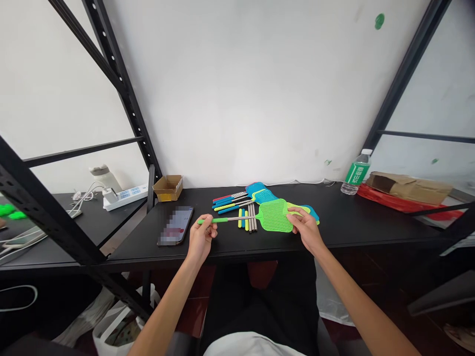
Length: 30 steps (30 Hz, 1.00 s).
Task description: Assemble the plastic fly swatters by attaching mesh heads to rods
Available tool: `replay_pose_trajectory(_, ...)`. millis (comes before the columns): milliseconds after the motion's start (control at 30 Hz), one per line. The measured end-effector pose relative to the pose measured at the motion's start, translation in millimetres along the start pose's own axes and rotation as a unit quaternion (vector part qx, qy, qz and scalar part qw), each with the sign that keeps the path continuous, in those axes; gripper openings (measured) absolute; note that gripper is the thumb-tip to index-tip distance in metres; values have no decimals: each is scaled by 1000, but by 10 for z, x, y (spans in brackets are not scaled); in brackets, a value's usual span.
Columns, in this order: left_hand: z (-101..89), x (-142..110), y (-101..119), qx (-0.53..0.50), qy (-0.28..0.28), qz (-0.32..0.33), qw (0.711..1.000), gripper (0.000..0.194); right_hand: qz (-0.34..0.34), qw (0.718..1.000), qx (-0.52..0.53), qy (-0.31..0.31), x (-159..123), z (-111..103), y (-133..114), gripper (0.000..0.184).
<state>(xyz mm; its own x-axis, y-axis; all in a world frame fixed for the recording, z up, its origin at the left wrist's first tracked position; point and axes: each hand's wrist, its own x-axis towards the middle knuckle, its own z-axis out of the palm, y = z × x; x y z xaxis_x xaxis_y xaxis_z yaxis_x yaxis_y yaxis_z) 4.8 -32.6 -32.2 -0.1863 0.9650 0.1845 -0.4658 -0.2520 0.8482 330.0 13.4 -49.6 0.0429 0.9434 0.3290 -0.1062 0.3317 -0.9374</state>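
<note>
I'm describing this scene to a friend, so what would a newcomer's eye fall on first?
Probably the bright green fly swatter at the centre, its handle in the left hand and its mesh head in the right hand. Behind it, blue and yellow swatters lie on the black table; farther right stands a green-labelled bottle.

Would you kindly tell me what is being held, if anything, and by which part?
A green fly swatter: the left hand grips its handle, and the right hand holds the outer edge of its perforated head.
</note>
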Motion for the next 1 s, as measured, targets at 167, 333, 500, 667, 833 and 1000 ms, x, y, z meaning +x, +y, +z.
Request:
replay_pose_trajectory(167, -3, 5, -6, -1, 4, 2, 1000, 24, 1, 1000, -12, -8, -5, -4, -13, 42)
replay_pose_trajectory(333, -12, 10, -11, 1, 0, 3, 1000, 23, -12, 1000, 4, -27, -10, -16, 4, 50)
replay_pose_trajectory(500, -18, 13, -22, 2, 3, 5, 1000, 24, -38, 998, -11, -40, -29, -19, -3, 60)
replay_pose_trajectory(667, -13, 14, -27, 3, 7, 4, 1000, 24, -81, 995, -24, -52, -7, -26, 20, 40)
replay_pose_trajectory(833, -11, 10, -26, 3, 5, 4, 1000, 24, -107, 993, -48, -27, 31, -50, 60, 29)
replay_pose_trajectory(1000, -14, 3, -16, 3, -1, 3, 1000, 24, -75, 997, -33, -12, 33, -68, 113, 29)
